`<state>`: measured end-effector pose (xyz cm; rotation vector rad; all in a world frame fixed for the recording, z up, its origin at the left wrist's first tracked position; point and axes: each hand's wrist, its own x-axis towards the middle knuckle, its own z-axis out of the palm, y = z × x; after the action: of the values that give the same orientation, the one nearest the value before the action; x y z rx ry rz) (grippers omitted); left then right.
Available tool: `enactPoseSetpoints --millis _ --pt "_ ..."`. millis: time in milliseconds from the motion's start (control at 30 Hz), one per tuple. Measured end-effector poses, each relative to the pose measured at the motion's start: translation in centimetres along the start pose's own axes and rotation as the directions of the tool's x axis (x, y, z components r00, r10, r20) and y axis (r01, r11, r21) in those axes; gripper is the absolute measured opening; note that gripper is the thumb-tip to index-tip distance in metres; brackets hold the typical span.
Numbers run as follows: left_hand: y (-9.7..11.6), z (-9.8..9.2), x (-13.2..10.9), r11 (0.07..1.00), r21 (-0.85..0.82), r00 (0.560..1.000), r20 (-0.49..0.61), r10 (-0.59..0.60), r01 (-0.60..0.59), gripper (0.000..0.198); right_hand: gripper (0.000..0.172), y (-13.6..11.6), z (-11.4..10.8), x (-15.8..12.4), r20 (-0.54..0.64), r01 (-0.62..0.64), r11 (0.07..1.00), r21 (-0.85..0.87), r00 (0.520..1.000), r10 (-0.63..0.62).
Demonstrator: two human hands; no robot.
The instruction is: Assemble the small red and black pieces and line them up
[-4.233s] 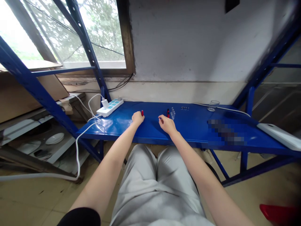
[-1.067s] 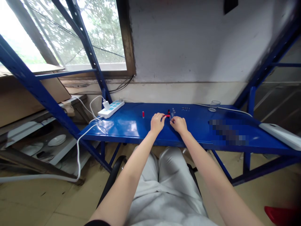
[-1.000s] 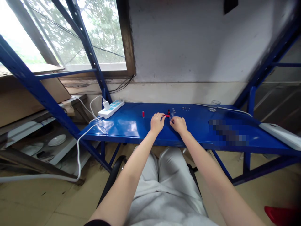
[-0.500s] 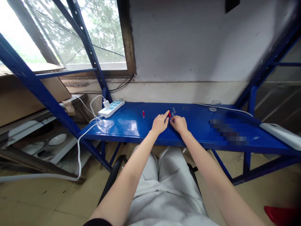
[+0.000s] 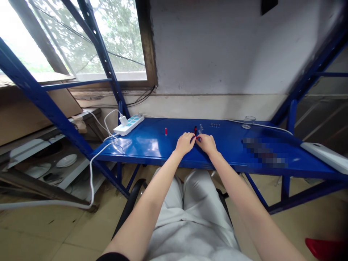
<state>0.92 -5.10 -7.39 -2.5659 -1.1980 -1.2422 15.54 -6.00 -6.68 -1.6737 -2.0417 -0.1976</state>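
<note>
My left hand (image 5: 185, 142) and my right hand (image 5: 207, 143) meet over the blue table, fingers closed in a pinch. Between their fingertips is a small red piece (image 5: 197, 138), mostly covered and too small to name. Just beyond the fingers lies a small black-and-red item (image 5: 195, 129). Beside it on the right are small clear pieces (image 5: 201, 128). A short red cylinder with a pale lower end (image 5: 166, 131) stands farther left. Several tiny metallic bits (image 5: 215, 125) lie in a row behind my right hand.
The blue table (image 5: 141, 148) bears a white power strip (image 5: 129, 125) at left and a clear glass (image 5: 248, 122) at back right. A blurred-out dark object (image 5: 262, 150) lies on the right, near a white device (image 5: 326, 156). Blue posts rise at both ends.
My left fingers have drawn back from the black-and-red item and curled in toward my right fingertips. A small red piece now shows between both hands.
</note>
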Motion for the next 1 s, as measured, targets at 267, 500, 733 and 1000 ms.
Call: enactPoseSetpoints --millis 267,500,733,1000 --pt "-0.08 0.12 -0.06 1.000 0.002 1.000 0.005 -0.014 0.014 0.020 0.019 0.38 0.62 0.11 0.023 0.078 0.997 0.000 0.997 -0.078" --pt "0.13 -0.18 -0.03 1.000 -0.010 1.000 -0.011 -0.018 0.018 0.022 0.021 0.28 0.56 0.13 0.022 0.096 0.995 0.018 0.995 -0.096" --pt "0.09 -0.23 -0.06 0.999 -0.035 0.999 -0.047 0.004 -0.005 0.021 0.017 0.27 0.68 0.08 0.032 0.084 0.996 0.038 0.996 -0.085" --pt "-0.48 -0.65 0.79 0.996 -0.055 0.995 0.067 0.072 -0.069 0.020 0.018 0.32 0.72 0.18 0.063 0.149 0.989 -0.018 0.987 -0.148"
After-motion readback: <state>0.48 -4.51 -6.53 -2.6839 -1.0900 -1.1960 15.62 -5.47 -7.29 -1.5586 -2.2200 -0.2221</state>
